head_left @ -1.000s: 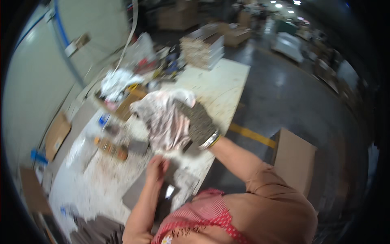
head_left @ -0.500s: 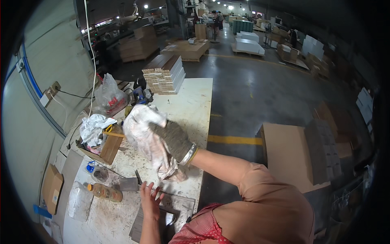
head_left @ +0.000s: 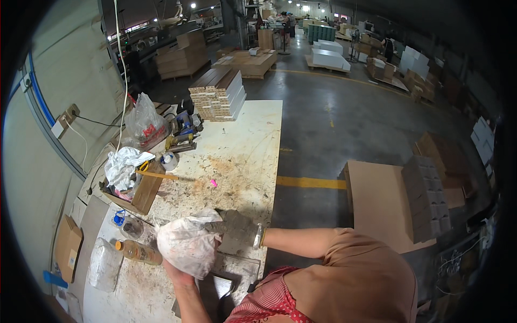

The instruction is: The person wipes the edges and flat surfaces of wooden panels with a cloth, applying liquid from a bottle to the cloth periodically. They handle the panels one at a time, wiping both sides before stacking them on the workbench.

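Observation:
A stained white cloth is bunched over the near part of the worktable. My right hand, in a grey-green work glove, grips its right side. My bare left hand reaches up beneath the cloth's lower edge, and its fingers are hidden there. Close below the hands, a dark flat piece lies in front of my body, partly covered by my arm. Just left of the cloth, a bottle of yellowish liquid with an orange cap lies on its side.
A wooden box with rags and yellow-handled scissors stands at the left. Beyond are a nail gun, a plastic bag and stacked boards. A pink piece lies mid-table. Cardboard and stacked grey pieces stand at right.
My right hand has brought the cloth down and toward me from mid-table. My left hand, open before, is now under the cloth. The pink piece and a small white container came into sight.

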`<state>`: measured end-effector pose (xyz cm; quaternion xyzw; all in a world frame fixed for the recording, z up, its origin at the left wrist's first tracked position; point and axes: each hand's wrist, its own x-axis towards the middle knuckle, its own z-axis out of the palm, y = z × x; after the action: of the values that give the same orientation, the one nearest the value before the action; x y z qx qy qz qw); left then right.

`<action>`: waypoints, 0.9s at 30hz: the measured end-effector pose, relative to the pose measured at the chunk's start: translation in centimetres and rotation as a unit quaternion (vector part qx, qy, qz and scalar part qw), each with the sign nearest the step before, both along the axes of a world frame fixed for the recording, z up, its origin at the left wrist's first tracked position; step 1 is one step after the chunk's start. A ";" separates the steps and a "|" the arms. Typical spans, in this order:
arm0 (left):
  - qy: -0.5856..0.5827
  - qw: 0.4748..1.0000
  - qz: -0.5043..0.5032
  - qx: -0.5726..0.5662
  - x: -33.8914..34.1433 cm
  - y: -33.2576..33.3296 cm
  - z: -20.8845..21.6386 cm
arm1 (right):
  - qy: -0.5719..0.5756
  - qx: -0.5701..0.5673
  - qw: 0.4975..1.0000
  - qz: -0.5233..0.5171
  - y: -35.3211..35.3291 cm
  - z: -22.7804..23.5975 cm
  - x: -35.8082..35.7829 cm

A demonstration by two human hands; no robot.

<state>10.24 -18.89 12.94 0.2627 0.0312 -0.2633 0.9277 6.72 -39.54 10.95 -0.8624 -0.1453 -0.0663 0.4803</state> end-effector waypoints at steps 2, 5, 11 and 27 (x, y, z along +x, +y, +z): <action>-0.169 0.974 0.011 0.151 -0.5 -0.6 -0.2 | 0.038 0.010 0.998 -0.039 0.7 1.1 0.1; -0.555 0.610 -0.031 0.565 -0.4 -0.8 -2.0 | 0.009 0.279 0.955 0.098 1.1 0.1 -0.2; -0.500 0.667 0.119 0.539 2.3 2.6 -3.6 | 0.433 0.810 0.344 0.196 1.4 -12.7 2.8; -0.302 0.707 0.210 0.604 14.3 16.0 -10.5 | -0.220 -0.001 0.976 -0.006 0.3 -6.5 -0.1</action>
<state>24.53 -2.87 2.42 0.8193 -0.0437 0.1069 0.5617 6.58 -39.24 4.47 -0.8284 -0.2418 -0.2571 0.4350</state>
